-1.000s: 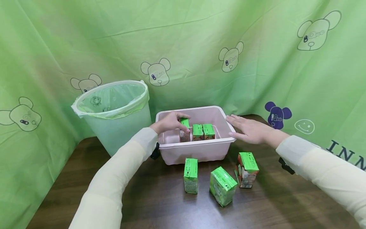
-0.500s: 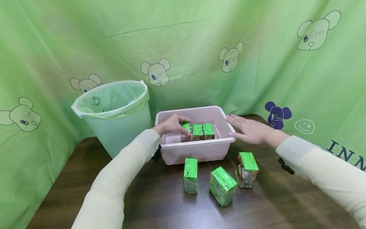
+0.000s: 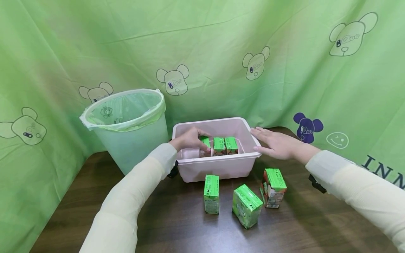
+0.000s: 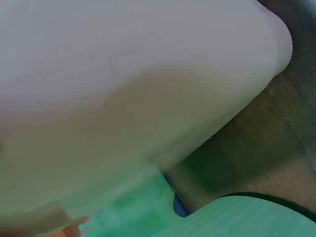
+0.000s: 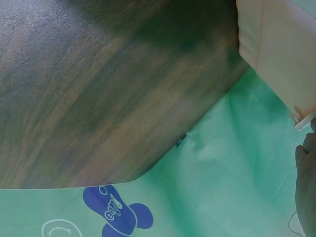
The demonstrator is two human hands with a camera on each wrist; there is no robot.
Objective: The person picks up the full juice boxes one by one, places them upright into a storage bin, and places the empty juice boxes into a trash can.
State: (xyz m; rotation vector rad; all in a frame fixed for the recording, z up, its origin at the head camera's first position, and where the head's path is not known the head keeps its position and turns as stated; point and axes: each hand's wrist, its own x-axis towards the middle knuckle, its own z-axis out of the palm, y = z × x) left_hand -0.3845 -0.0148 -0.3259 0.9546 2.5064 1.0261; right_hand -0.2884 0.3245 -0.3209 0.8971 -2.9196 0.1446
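Observation:
My left hand (image 3: 191, 138) reaches over the left side of the pink plastic tub (image 3: 218, 169) and pinches a green-topped drink carton (image 3: 205, 141) between thumb and fingers. That carton stands upright inside, left of two similar cartons (image 3: 219, 143) set side by side. Straight fingers of my right hand (image 3: 278, 143) rest on the tub's right rim, and the right wrist view catches part of this hand (image 5: 307, 182) at its edge. The tub's outer wall (image 4: 148, 59) fills most of the left wrist view, where my left hand's grip is hidden.
In front of the tub, three more cartons stand on the dark wooden table (image 3: 177, 225): a narrow one (image 3: 211, 195), a turned one (image 3: 246, 206) and a reddish-sided one (image 3: 274, 188). A lined green bin (image 3: 136, 140) stands at left. A green printed curtain (image 3: 215, 38) hangs behind.
My left hand has shifted slightly right and down, bringing its carton closer to the two others in the tub. My right hand has stayed on the rim.

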